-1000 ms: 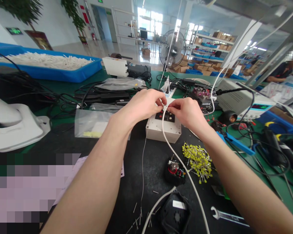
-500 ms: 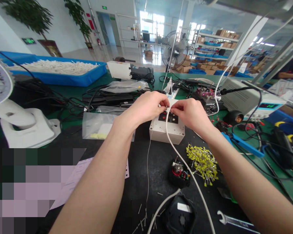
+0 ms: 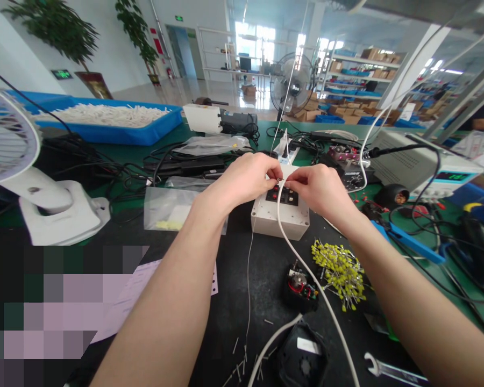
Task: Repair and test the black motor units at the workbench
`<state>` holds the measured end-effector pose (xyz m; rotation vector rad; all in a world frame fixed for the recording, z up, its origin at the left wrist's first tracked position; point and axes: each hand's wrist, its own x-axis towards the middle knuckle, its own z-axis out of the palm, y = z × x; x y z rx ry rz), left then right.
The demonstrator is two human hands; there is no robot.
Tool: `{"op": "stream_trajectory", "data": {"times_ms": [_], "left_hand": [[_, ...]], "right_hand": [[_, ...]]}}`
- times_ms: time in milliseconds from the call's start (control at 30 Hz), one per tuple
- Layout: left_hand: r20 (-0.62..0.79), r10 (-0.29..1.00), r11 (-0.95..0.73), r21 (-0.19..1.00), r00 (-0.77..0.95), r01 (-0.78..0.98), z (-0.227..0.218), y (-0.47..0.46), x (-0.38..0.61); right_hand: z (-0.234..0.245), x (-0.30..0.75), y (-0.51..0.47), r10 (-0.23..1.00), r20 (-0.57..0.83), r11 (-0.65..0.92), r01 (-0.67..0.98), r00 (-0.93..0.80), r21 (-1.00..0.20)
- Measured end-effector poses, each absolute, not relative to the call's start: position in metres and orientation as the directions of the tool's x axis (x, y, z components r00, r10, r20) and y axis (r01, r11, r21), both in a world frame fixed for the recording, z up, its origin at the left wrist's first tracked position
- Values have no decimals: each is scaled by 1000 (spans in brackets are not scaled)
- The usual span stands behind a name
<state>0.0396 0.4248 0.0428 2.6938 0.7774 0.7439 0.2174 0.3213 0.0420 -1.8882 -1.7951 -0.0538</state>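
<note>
My left hand (image 3: 244, 180) and my right hand (image 3: 320, 189) meet above a white plastic box (image 3: 280, 217) with red and black terminals on its top. Both pinch the stripped end of a white cable (image 3: 306, 274) between thumb and fingers. The cable runs from the fingertips down toward me across the black mat. A thin wire (image 3: 249, 279) hangs from my left hand. A small black part with a red coil (image 3: 300, 287) lies near the cable, and a black housing (image 3: 302, 360) sits at the bottom edge.
A pile of yellow components (image 3: 341, 271) lies right of the cable. A blue-handled tool (image 3: 411, 242), a spanner (image 3: 389, 368) and a bench power supply (image 3: 423, 164) are on the right. A white desk fan (image 3: 36, 183), plastic bags (image 3: 169, 207) and a blue tray (image 3: 113, 123) stand left.
The view has shifted slightly; my hands stay pinched together on the cable end above the box, with only small finger movement.
</note>
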Motion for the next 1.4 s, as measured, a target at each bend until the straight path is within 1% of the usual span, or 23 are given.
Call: {"op": "stream_trajectory", "data": {"times_ms": [367, 500, 867, 1400], "left_hand": [[405, 537, -844, 250, 740, 475, 48, 420, 39], [396, 540, -841, 230, 743, 489, 49, 418, 39], [389, 532, -846, 224, 752, 483, 47, 422, 41], [377, 547, -837, 262, 747, 480, 49, 421, 41]], "right_hand": [[42, 217, 321, 916, 384, 25, 939, 115, -342], [42, 217, 321, 918, 379, 24, 938, 117, -346], [42, 216, 321, 918, 375, 11, 939, 126, -344], [43, 216, 319, 909, 393, 4, 940, 138, -341]]}}
